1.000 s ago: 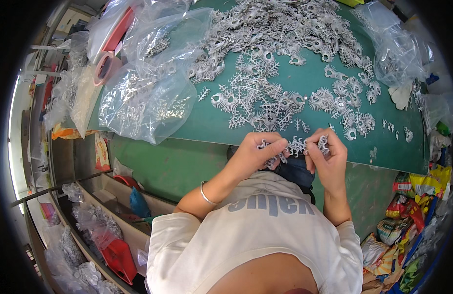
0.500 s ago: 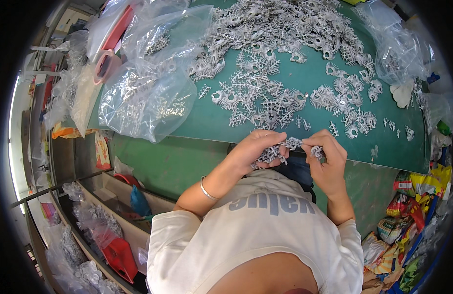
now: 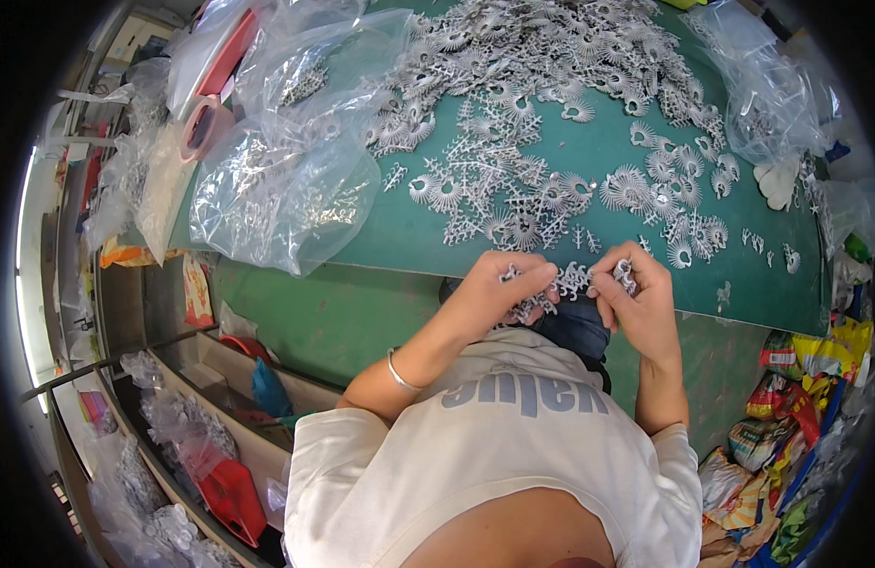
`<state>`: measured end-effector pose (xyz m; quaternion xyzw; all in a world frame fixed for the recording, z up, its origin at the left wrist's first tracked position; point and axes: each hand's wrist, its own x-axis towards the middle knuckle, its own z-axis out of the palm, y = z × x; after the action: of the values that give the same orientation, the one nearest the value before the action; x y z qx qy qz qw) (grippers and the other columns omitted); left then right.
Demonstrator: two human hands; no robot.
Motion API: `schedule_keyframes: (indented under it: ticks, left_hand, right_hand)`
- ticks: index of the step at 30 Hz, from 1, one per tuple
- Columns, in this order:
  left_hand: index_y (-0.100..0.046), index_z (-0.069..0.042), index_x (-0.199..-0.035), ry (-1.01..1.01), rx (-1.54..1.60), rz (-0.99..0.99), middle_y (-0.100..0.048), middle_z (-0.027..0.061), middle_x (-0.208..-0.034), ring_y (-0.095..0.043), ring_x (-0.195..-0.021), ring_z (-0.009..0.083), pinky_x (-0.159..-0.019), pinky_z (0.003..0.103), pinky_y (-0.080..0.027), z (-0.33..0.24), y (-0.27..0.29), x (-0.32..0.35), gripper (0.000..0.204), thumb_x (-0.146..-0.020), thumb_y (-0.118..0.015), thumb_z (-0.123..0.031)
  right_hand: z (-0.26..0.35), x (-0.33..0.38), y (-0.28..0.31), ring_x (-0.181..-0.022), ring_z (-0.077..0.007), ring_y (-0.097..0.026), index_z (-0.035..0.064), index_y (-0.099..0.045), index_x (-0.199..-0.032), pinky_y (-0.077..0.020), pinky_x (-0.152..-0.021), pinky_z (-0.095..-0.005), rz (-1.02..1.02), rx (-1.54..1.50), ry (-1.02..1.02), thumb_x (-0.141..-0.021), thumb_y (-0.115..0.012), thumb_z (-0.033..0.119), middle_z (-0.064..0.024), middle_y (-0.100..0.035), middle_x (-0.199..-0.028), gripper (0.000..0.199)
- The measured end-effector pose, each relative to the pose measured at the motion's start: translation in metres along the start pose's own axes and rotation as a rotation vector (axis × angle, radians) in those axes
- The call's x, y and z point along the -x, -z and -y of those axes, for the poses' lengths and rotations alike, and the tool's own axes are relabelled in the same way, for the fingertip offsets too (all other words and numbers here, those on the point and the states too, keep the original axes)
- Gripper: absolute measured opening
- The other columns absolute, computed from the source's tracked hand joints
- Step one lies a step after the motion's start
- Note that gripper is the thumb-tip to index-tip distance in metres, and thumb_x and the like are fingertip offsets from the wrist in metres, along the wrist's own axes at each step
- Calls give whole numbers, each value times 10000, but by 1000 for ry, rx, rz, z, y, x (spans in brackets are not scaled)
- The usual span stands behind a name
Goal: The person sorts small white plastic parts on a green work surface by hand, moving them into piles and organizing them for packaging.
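Note:
Near the front edge of the green table [image 3: 419,248], my left hand [image 3: 490,298] is closed around a cluster of small grey branched pieces [image 3: 573,280]. Part of the cluster sticks out past the thumb, towards the right. My right hand [image 3: 643,301] pinches its right end, and a grey curly bit [image 3: 625,275] shows among those fingers. My palms and bent fingers hide some of the pieces. Just beyond my hands lies a spread of loose grey branched pieces [image 3: 475,180], mixed with fan-shaped rings [image 3: 523,230].
A large heap of grey fan-shaped pieces [image 3: 551,47] covers the table's far side. Clear plastic bags [image 3: 286,189] and a tape roll [image 3: 207,128] are at the left, another clear bag [image 3: 769,85] at far right. Colourful packets [image 3: 778,407] lie low right; a red container [image 3: 231,497] sits low left.
My right hand has moved slightly right and down. More of the grey cluster now shows stretched between my two hands. The things on the table look about the same.

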<state>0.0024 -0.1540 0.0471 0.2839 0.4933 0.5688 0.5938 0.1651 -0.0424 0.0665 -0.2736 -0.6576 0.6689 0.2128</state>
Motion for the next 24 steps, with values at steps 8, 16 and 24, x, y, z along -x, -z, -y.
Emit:
schedule_keyframes:
  ticks: [8, 16, 24]
  left_hand:
    - [-544, -2, -715, 113, 153, 63, -544, 81, -692, -382, -393, 69, -322, 191, -224, 4, -2, -4, 328, -909, -486, -260]
    - [-545, -1, -735, 417, 699, 248, -538, 84, -705, -422, -432, 78, -313, 183, -240, 15, 4, -5, 346, -910, -486, -293]
    - [-615, 18, -828, 163, 236, -48, -579, 45, -687, -469, -479, 74, -365, 183, -272, 1, -3, -3, 295, -883, -546, -263]
  right_hand:
    - [-11, -3, -14, -485, -68, -502, -26, -499, -842, -366, -396, -186, -135, -172, 118, -844, -531, -34, -67, -539, -717, 33]
    - [-20, -3, -23, -488, -93, -497, -17, -478, -879, -366, -392, -194, -170, -223, 48, -879, -516, 32, -90, -538, -772, 62]
    - [-22, -10, -22, -514, -101, -507, 15, -457, -940, -344, -370, -197, -220, -746, -186, -913, -453, 100, -78, -548, -762, 90]
